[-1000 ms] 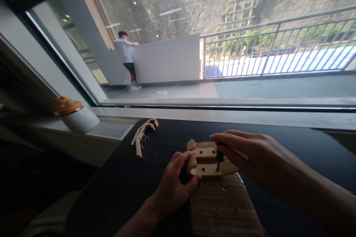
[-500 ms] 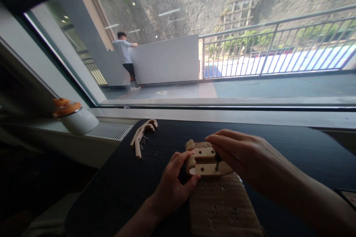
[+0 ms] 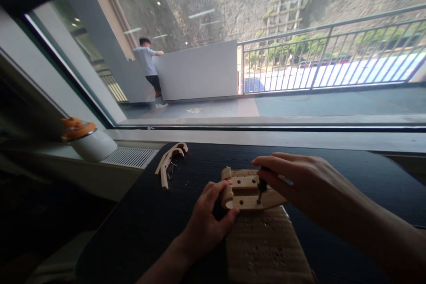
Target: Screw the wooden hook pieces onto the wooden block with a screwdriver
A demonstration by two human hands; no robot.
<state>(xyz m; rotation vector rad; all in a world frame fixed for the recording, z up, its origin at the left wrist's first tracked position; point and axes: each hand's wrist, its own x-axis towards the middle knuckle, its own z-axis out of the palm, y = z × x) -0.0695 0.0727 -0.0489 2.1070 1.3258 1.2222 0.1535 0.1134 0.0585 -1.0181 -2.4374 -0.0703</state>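
A small pale wooden assembly [image 3: 244,190] with round holes lies on the dark table, its near edge over a wooden board [image 3: 266,248]. My left hand [image 3: 206,219] grips its rounded left end between thumb and fingers. My right hand [image 3: 299,186] is closed around a short dark screwdriver [image 3: 261,187], whose tip stands upright in the assembly's front strip.
Two curved wooden pieces [image 3: 169,159] and several small nails [image 3: 171,168] lie at the table's far left. A white pot with an orange lid [image 3: 88,140] sits on the windowsill. Outside the window, a person [image 3: 149,69] stands on a balcony by a railing.
Both hands and the assembly have stayed in place apart from small shifts. My right hand has turned slightly on the screwdriver.
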